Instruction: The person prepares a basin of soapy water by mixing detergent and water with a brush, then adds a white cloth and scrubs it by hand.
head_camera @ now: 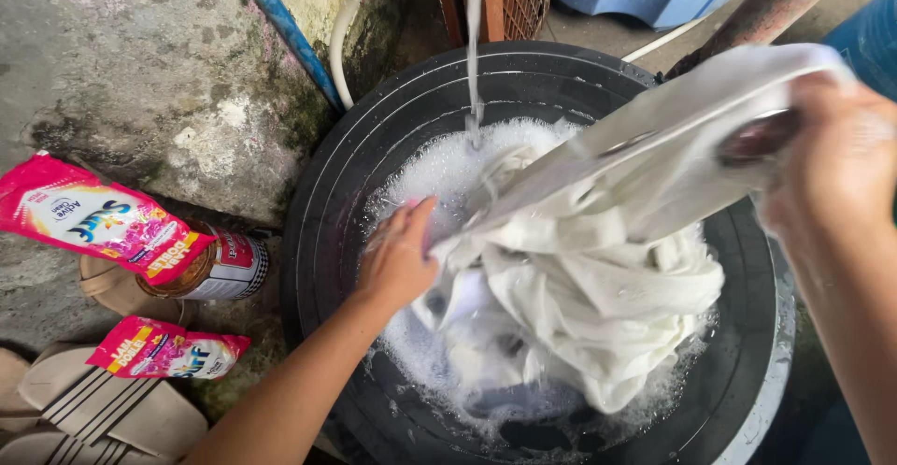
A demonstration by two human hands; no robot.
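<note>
White cloth (598,269) stretched taut — long axis runs from left hand (397,259), clutching its low end in suds, up to right hand (836,161), clenched on its raised end.

One view only, from a head-worn camera. It looks steeply down, close in, over a round black basin (327,203) that fills the centre and right of the picture. Both forearms enter from the bottom edge, left and right. The upper left shows a concrete wall (140,63); the lower left shows the floor with sandals (112,409).
</note>
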